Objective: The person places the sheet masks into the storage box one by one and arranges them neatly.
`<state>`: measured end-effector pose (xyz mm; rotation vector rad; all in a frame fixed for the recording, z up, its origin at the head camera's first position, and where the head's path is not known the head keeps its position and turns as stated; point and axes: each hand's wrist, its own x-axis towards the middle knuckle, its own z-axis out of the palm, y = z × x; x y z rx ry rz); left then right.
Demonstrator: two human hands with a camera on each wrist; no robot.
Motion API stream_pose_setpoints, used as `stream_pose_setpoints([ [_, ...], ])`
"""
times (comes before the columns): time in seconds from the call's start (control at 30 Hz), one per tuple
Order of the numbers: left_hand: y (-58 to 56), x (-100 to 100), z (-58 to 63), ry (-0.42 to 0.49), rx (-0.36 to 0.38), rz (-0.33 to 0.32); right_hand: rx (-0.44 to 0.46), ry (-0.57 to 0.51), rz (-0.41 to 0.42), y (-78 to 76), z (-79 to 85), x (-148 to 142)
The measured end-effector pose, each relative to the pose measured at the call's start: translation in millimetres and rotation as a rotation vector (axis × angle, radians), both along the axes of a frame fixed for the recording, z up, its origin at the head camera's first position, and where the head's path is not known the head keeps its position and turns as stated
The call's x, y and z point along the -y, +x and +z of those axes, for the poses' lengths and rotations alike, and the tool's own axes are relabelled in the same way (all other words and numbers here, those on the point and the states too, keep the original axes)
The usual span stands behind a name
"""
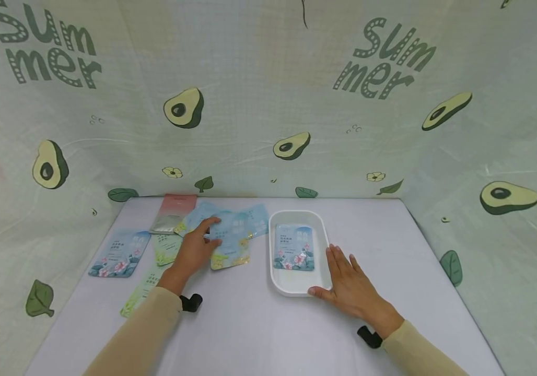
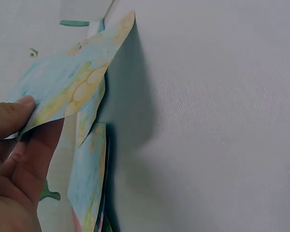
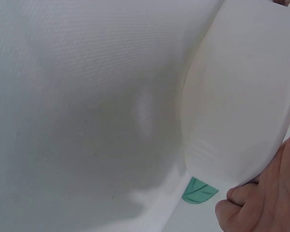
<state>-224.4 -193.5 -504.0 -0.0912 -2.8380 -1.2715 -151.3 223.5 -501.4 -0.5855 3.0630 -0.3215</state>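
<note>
Grip of the left hand [image 1: 195, 250] pinches a pale-blue sachet [image 1: 233, 235], raised off the bench [image 1: 249, 334] beside other blue sachets [image 1: 258, 215]; the right hand [image 1: 353, 287], fingers straight, touches the white tray [image 1: 294, 284] holding a flower-printed sachet [image 1: 293, 248].

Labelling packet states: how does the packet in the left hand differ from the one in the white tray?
The held packet is pinched in the left hand, tilted; the tray packet lies flat in the white tray. The held packet has yellow along one end; the tray packet has pink flowers. Both are bluish.
</note>
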Motion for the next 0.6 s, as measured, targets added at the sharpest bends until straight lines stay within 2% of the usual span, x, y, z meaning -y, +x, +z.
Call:
stream_pose_setpoints([
  [0.3, -4.3, 3.2, 2.7, 0.231, 0.118, 0.015, -0.014, 0.003, 0.008, 0.3, -0.5, 0.0],
  [0.6, -13.3, -0.4, 12.8, 0.323, 0.156, -0.034, -0.005, 0.016, 0.006, -0.2, 0.1, -0.7],
])
